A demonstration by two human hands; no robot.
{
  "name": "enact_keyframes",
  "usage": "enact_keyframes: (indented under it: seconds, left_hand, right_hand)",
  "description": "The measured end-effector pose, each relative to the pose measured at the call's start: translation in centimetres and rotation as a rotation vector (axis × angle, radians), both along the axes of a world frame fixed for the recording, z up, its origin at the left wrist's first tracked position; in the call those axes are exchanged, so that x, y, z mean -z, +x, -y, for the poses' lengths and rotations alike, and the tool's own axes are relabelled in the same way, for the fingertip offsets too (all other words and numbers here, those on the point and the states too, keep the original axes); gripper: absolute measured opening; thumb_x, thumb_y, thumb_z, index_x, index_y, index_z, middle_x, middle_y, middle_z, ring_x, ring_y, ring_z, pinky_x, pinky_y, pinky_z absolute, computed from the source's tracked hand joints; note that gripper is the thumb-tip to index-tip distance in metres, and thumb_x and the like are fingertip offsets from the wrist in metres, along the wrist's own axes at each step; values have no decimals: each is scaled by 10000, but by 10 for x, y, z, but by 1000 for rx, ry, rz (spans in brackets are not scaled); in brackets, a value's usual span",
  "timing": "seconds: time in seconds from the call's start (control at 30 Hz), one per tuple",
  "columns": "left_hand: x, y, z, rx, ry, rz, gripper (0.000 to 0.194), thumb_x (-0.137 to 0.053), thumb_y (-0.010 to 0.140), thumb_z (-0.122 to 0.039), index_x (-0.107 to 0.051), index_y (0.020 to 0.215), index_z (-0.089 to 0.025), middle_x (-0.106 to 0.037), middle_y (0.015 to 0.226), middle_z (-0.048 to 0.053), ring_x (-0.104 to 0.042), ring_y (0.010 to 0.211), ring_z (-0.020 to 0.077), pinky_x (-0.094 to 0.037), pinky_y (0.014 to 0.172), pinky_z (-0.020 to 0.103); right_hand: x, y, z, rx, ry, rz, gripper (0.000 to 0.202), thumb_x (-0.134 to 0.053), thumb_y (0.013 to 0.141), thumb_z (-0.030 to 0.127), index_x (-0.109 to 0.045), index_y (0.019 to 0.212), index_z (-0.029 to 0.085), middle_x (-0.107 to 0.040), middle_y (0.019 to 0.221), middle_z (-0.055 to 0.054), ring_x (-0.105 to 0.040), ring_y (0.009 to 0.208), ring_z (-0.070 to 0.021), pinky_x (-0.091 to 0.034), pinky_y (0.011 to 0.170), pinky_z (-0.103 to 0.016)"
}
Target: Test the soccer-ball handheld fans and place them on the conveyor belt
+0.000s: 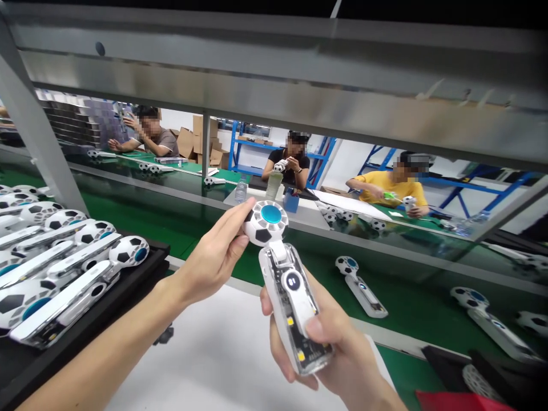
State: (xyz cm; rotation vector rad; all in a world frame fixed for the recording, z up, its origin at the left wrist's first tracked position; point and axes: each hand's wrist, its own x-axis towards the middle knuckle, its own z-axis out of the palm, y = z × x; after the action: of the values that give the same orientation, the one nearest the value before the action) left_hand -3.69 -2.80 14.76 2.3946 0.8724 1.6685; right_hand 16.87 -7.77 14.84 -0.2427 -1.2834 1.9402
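Observation:
A white handheld fan [295, 294] with a football-patterned head and a blue centre is held tilted in front of me. My right hand [329, 337] wraps around its clear-sided handle, the thumb pressing on the front near a round dark display. At the fan's head, my left hand [218, 245] grips the left edge between its straight fingers and thumb. The far fingertips are partly hidden behind the head. Below both hands lies a white sheet [209, 354] on the bench.
On the left, a black tray [141, 268] holds several similar fans. More fans [366, 294] lie on the green conveyor belt [308, 251] ahead and to the right. A metal frame [274, 85] crosses above. Across the belt sit three co-workers. A red item [462, 401] lies at lower right.

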Motion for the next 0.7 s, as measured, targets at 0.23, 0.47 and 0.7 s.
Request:
enact_keyframes:
  seconds: [0.23, 0.47, 0.7]
  left_hand:
    - [5, 4, 0, 84, -28, 118, 548, -440, 1007, -209, -319, 1525, -342, -449, 1506, 63, -540, 1279, 249, -449, 1082, 385]
    - [3, 3, 1, 122, -31, 216, 443, -440, 1008, -189, -455, 1434, -311, -558, 1399, 57, -599, 1177, 214, -504, 984, 328]
    - [-7, 7, 12, 99, -95, 214, 416, -445, 1012, -208, -471, 1412, -321, -543, 1392, 39, -591, 1162, 214, -503, 973, 322]
  right_hand:
    - [3, 0, 8, 66, 44, 69, 488, -639, 810, 306, -460, 1260, 250, -598, 1017, -57, -626, 501, -116, -350, 321, -126]
    - [15, -5, 12, 231, 144, 219, 650, -652, 870, 368, -300, 1414, 312, -600, 1008, -44, -622, 581, -119, -382, 386, -143]
    - [20, -7, 10, 231, 156, 228, 664, -639, 891, 371, -252, 1428, 328, -578, 1079, -54, -641, 643, -140, -424, 417, -169]
